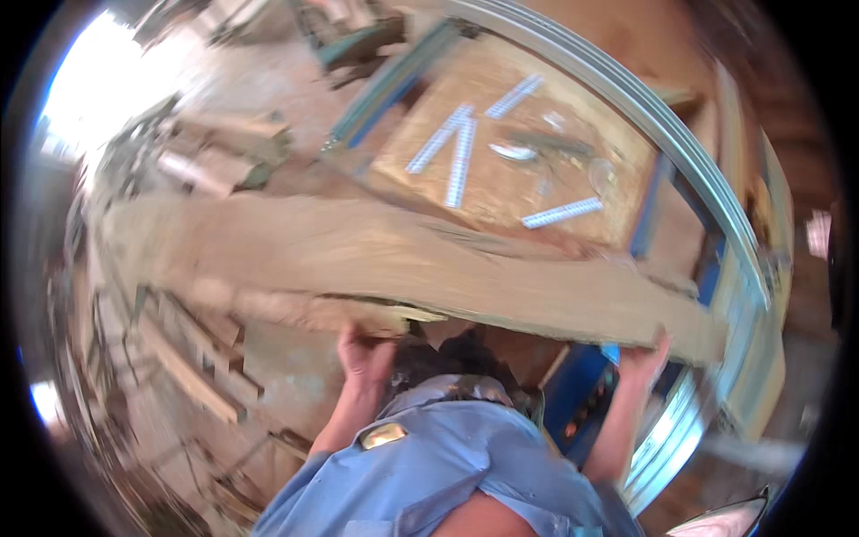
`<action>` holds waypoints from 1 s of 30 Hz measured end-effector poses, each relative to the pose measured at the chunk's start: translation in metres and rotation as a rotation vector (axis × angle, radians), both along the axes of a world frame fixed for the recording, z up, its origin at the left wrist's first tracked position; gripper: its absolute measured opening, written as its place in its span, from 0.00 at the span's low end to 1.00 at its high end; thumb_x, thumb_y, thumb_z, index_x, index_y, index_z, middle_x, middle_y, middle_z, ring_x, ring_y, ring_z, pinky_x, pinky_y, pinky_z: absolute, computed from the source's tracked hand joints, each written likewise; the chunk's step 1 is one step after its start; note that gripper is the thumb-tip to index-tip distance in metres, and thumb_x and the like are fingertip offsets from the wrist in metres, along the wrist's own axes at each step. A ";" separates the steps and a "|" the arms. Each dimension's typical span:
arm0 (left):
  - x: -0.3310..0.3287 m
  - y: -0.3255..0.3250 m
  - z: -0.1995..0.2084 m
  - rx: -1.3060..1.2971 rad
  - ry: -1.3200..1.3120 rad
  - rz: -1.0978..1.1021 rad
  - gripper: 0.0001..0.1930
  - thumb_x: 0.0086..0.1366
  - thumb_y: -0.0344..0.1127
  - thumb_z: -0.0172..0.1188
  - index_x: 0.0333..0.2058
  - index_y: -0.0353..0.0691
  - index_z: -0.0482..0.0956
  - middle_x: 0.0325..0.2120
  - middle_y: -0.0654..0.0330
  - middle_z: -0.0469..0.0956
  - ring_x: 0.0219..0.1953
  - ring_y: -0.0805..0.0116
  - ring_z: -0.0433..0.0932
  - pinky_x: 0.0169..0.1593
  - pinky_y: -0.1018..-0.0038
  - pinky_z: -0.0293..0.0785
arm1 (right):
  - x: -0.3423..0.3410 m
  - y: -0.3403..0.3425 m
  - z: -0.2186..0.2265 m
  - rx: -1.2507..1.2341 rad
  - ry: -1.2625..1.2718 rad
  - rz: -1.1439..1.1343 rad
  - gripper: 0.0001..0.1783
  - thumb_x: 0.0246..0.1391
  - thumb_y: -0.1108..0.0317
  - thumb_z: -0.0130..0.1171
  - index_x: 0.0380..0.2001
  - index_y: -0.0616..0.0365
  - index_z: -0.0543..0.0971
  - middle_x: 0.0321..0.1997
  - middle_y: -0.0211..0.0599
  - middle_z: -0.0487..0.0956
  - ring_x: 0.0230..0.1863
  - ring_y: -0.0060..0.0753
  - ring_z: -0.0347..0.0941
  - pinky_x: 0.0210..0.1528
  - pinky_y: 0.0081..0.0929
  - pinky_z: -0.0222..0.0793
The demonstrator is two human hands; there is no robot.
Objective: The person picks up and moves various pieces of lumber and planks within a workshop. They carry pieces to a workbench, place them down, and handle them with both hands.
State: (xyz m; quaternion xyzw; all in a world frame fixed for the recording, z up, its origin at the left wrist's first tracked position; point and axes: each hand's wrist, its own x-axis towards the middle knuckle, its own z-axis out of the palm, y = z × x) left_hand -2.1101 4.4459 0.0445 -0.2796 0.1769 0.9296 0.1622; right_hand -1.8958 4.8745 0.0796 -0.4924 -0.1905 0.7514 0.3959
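A long, wide rough-sawn wooden board [268, 246] with a wavy edge spans the middle of the head view, slanting slightly down to the right. My left hand [365, 360] grips its near edge left of my body, beside a split, splintered strip along that edge. Close to the board's right end, my right hand [642, 360] holds the same edge. Parts of the fingers of both hands are hidden by the wood, and motion blurs the picture.
Beyond the board, a wood-chip panel [492, 80] carries several white strips [463, 161] and small loose items. A curved-looking metal rail [644, 94] borders it. Wood offcuts [224, 148] lie at the far left, timber lengths [192, 367] at the near left. A blue frame part [573, 389] stands beside my right arm.
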 end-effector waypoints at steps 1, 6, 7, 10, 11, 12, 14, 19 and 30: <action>0.008 0.008 -0.010 0.031 -0.034 0.000 0.06 0.59 0.37 0.61 0.34 0.44 0.82 0.38 0.60 0.83 0.43 0.60 0.79 0.55 0.58 0.71 | 0.011 0.012 -0.009 -0.018 0.027 0.039 0.33 0.58 0.42 0.54 0.61 0.48 0.68 0.64 0.40 0.68 0.65 0.47 0.62 0.64 0.53 0.61; 0.018 0.036 -0.037 0.118 -0.024 -0.037 0.15 0.58 0.36 0.64 0.44 0.42 0.79 0.47 0.58 0.80 0.53 0.58 0.75 0.62 0.55 0.65 | 0.019 0.005 0.003 0.120 -0.044 0.033 0.41 0.57 0.41 0.55 0.65 0.57 0.62 0.64 0.45 0.66 0.65 0.51 0.62 0.65 0.51 0.61; 0.020 0.034 -0.039 0.118 -0.006 -0.038 0.19 0.58 0.36 0.64 0.48 0.41 0.77 0.49 0.58 0.79 0.55 0.58 0.73 0.63 0.55 0.63 | 0.045 0.022 -0.016 0.081 -0.092 0.117 0.44 0.55 0.34 0.54 0.62 0.59 0.63 0.59 0.44 0.70 0.59 0.47 0.67 0.62 0.51 0.63; 0.024 0.030 -0.040 0.089 -0.029 -0.004 0.24 0.59 0.36 0.64 0.54 0.40 0.74 0.53 0.58 0.76 0.57 0.57 0.72 0.65 0.55 0.61 | 0.079 0.058 -0.026 -0.097 -0.624 0.510 0.42 0.53 0.25 0.47 0.43 0.60 0.71 0.39 0.45 0.74 0.36 0.38 0.71 0.36 0.32 0.69; 0.023 0.030 -0.038 0.088 -0.042 0.016 0.24 0.59 0.36 0.64 0.54 0.40 0.73 0.53 0.58 0.76 0.57 0.56 0.71 0.65 0.55 0.61 | 0.077 0.059 -0.016 -0.053 -0.727 0.595 0.42 0.52 0.23 0.45 0.36 0.58 0.71 0.30 0.42 0.73 0.28 0.35 0.69 0.27 0.28 0.66; 0.023 0.028 -0.048 0.085 -0.060 0.020 0.24 0.59 0.35 0.63 0.54 0.39 0.73 0.54 0.57 0.75 0.57 0.56 0.71 0.66 0.55 0.60 | 0.079 0.062 -0.012 -0.007 -0.830 0.680 0.43 0.51 0.21 0.43 0.29 0.57 0.71 0.22 0.39 0.72 0.19 0.33 0.67 0.19 0.24 0.63; 0.024 0.032 -0.046 0.083 -0.049 -0.009 0.21 0.61 0.35 0.61 0.53 0.38 0.73 0.52 0.57 0.76 0.57 0.56 0.71 0.66 0.55 0.61 | 0.083 0.067 0.005 0.016 -1.041 0.714 0.41 0.55 0.26 0.45 0.26 0.62 0.71 0.16 0.38 0.70 0.14 0.31 0.65 0.15 0.26 0.60; 0.024 0.028 -0.029 -0.035 -0.084 -0.099 0.22 0.65 0.40 0.59 0.55 0.39 0.71 0.52 0.56 0.76 0.56 0.55 0.72 0.64 0.56 0.63 | 0.036 0.057 0.020 0.544 -0.841 0.695 0.30 0.61 0.37 0.48 0.25 0.55 0.69 0.14 0.33 0.68 0.13 0.29 0.66 0.16 0.22 0.61; -0.075 -0.213 0.027 -0.866 -0.221 0.124 0.25 0.70 0.49 0.51 0.55 0.33 0.67 0.53 0.43 0.72 0.51 0.51 0.75 0.52 0.59 0.73 | -0.151 -0.072 0.067 0.922 -0.596 1.292 0.12 0.66 0.65 0.49 0.34 0.63 0.75 0.22 0.33 0.75 0.24 0.21 0.72 0.27 0.21 0.69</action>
